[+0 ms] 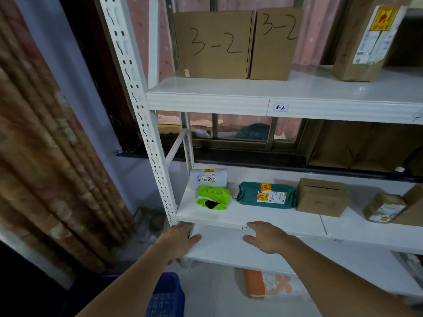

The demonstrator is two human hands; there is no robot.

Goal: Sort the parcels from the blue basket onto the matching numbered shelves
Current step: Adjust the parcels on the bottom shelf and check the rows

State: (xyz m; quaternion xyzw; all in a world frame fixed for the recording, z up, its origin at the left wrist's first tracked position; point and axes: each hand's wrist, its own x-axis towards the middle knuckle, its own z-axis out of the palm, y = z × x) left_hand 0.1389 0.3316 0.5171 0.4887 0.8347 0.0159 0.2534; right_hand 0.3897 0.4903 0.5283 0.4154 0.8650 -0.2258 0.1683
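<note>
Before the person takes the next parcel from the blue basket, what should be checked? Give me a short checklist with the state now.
1. Left hand holds nothing: ok.
2. Right hand holds nothing: ok.
3. Blue basket within reach, below the arms: ok.
4. Parcels left in the basket: cannot tell, inside hidden.
5. Shelf label 3-2 readable: ok.
6. Label at the lower shelf edge readable: not ok, the right hand partly covers it.

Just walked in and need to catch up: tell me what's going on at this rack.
A person is sorting parcels onto a white numbered rack. Both hands are empty: the left hand and right hand reach, fingers open, toward the bare shelf below the middle one. Two cardboard boxes marked 3-2 stand above the 3-2 label. The middle shelf holds a green 4-2 parcel, a teal parcel and others. The blue basket sits below.
</note>
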